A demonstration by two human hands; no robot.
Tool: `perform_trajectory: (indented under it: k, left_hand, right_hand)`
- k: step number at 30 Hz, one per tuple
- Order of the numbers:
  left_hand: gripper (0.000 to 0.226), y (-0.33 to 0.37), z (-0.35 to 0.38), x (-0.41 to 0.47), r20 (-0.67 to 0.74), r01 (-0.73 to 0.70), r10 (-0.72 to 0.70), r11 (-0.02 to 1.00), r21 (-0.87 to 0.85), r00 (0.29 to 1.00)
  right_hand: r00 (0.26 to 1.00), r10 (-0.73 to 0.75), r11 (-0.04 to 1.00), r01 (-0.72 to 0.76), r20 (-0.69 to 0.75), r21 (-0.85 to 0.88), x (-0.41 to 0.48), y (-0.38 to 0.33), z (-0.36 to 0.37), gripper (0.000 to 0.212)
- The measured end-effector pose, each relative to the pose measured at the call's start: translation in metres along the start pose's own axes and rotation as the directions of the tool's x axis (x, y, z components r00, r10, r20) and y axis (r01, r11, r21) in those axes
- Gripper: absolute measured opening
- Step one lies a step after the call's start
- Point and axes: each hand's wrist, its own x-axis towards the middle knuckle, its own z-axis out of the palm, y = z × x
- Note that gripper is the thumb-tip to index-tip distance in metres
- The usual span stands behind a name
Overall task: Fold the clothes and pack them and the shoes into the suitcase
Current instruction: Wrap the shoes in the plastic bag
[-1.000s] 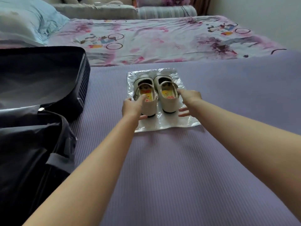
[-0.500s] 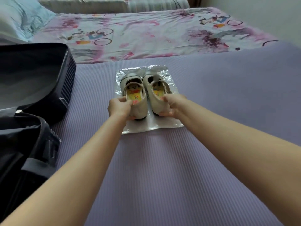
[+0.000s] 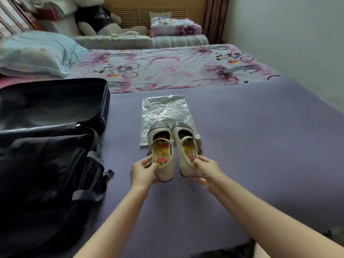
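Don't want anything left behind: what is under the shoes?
The shoes overlap the clear plastic bag at the toes; the heels, gripped by left hand and right hand, are over the purple mat. Contact underneath is hidden.

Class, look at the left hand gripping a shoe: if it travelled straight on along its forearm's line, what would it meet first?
Probably the crinkled clear plastic bag lying on the purple mat: the left hand would carry its cream strapped shoe onto it. Height is unclear.
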Motion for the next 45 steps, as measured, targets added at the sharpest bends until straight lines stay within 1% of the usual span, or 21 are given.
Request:
perform_trajectory:
  k: [7,13,15,17,18,19,20,21,22,24,26,27,28,30,31,32,34,38,41,43,45]
  left_hand:
    - [0.038,-0.046,-0.018,-0.069,0.010,0.048,-0.048,0.998,0.036,0.999]
    - [0.039,-0.067,-0.022,-0.077,0.002,0.060,-0.060,0.996,0.071,0.998]
    - [0.039,-0.071,-0.019,-0.076,0.019,0.046,-0.048,0.994,0.103,0.999]
    - [0.039,-0.076,-0.018,-0.075,0.029,0.042,-0.046,0.991,0.123,0.998]
    - [0.038,-0.078,-0.019,-0.074,0.023,0.047,-0.051,0.990,0.133,0.998]
    - [0.037,-0.077,-0.021,-0.073,-0.005,0.039,-0.038,0.982,0.187,0.999]
    - [0.035,-0.075,-0.024,-0.069,-0.054,0.017,-0.001,0.955,0.296,0.999]
    - [0.034,-0.072,-0.028,-0.063,-0.104,-0.007,0.057,0.906,0.424,0.993]
    - [0.032,-0.067,-0.032,-0.057,-0.140,-0.033,0.123,0.854,0.519,0.982]
    - [0.024,-0.051,-0.038,-0.041,-0.150,-0.088,0.205,0.824,0.559,0.967]
    - [0.020,-0.034,-0.038,-0.022,-0.121,-0.138,0.246,0.817,0.560,0.962]
    - [0.020,-0.026,-0.037,-0.012,-0.116,-0.154,0.263,0.810,0.565,0.958]
    - [0.019,-0.018,-0.035,-0.002,-0.115,-0.169,0.283,0.802,0.572,0.952]
    - [0.019,-0.003,-0.030,0.017,-0.107,-0.203,0.322,0.786,0.584,0.940]
    - [0.019,0.003,-0.027,0.026,-0.094,-0.218,0.333,0.781,0.586,0.938]
    - [0.021,0.007,-0.024,0.036,-0.077,-0.231,0.338,0.776,0.586,0.938]
    - [0.023,0.011,-0.019,0.053,-0.040,-0.252,0.339,0.768,0.588,0.940]
    - [0.026,0.003,-0.014,0.082,-0.008,-0.247,0.315,0.759,0.603,0.949]
    - [0.028,-0.010,-0.014,0.099,-0.009,-0.234,0.298,0.767,0.598,0.955]
    - [0.028,-0.018,-0.015,0.108,-0.006,-0.225,0.286,0.766,0.602,0.958]
    - [0.027,-0.024,-0.016,0.114,0.000,-0.217,0.274,0.760,0.612,0.962]
  right_hand:
    - [0.999,0.051,0.999,-0.051,-0.005,-0.006,-0.055,0.057,-0.034,0.034]
    - [0.998,0.048,0.995,-0.051,-0.037,-0.083,-0.059,0.078,-0.051,0.040]
    - [0.999,0.052,0.993,-0.052,-0.005,-0.110,-0.057,0.081,-0.052,0.043]
    - [0.999,0.042,0.984,-0.037,0.027,-0.175,-0.055,0.083,-0.051,0.045]
    - [1.000,0.023,0.970,-0.020,0.009,-0.241,-0.053,0.084,-0.052,0.043]
    - [0.999,-0.022,0.938,0.007,-0.040,-0.346,-0.050,0.083,-0.052,0.040]
    - [0.992,-0.085,0.879,0.029,-0.098,-0.476,-0.044,0.081,-0.055,0.038]
    - [0.979,-0.147,0.810,0.038,-0.139,-0.586,-0.036,0.076,-0.057,0.039]
    - [0.968,-0.194,0.762,0.047,-0.158,-0.646,-0.029,0.068,-0.058,0.041]
    - [0.951,-0.280,0.727,0.120,-0.133,-0.676,-0.014,0.047,-0.052,0.038]
    - [0.937,-0.345,0.727,0.228,-0.057,-0.648,0.006,0.023,-0.037,0.034]
    - [0.930,-0.368,0.706,0.271,-0.011,-0.655,0.017,0.012,-0.026,0.035]
    - [0.922,-0.383,0.655,0.307,0.047,-0.691,0.031,0.001,-0.015,0.036]
    - [0.903,-0.388,0.482,0.368,0.183,-0.795,0.061,-0.017,0.007,0.041]
    - [0.890,-0.391,0.404,0.395,0.235,-0.825,0.074,-0.025,0.019,0.042]
    - [0.880,-0.395,0.350,0.411,0.265,-0.842,0.088,-0.031,0.030,0.043]
    - [0.867,-0.419,0.270,0.402,0.269,-0.875,0.116,-0.035,0.049,0.043]
    - [0.845,-0.422,0.038,0.377,0.327,-0.925,0.159,-0.026,0.076,0.044]
    - [0.810,-0.410,-0.185,0.377,0.420,-0.908,0.172,-0.022,0.080,0.043]
    - [0.771,-0.437,-0.281,0.371,0.463,-0.885,0.180,-0.022,0.078,0.038]
    - [0.740,-0.474,-0.366,0.326,0.477,-0.871,0.187,-0.021,0.075,0.031]
